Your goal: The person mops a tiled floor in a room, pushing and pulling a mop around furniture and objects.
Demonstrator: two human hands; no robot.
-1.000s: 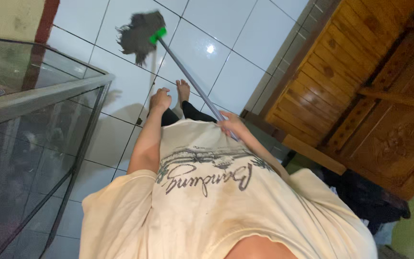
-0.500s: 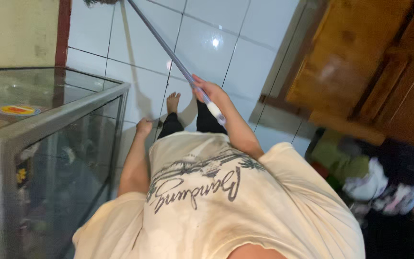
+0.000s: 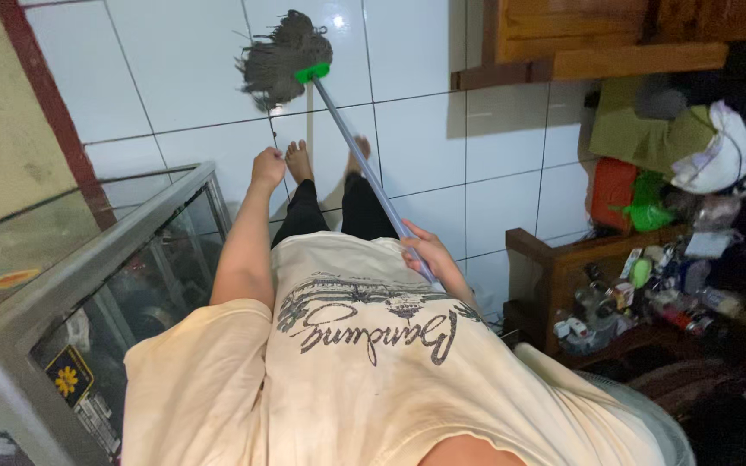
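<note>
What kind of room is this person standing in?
Probably a lived-in home, perhaps with a small shop corner: white tiled floor, a glass display cabinet, a low wooden shelf crowded with bottles, and a string mop in the right hand.

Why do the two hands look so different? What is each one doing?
The right hand is wrapped around the mop handle, close to the shirt; the left hand holds nothing. The right arm is bent, the left arm hangs straight beside the glass cabinet. Both hands are bare.
</note>
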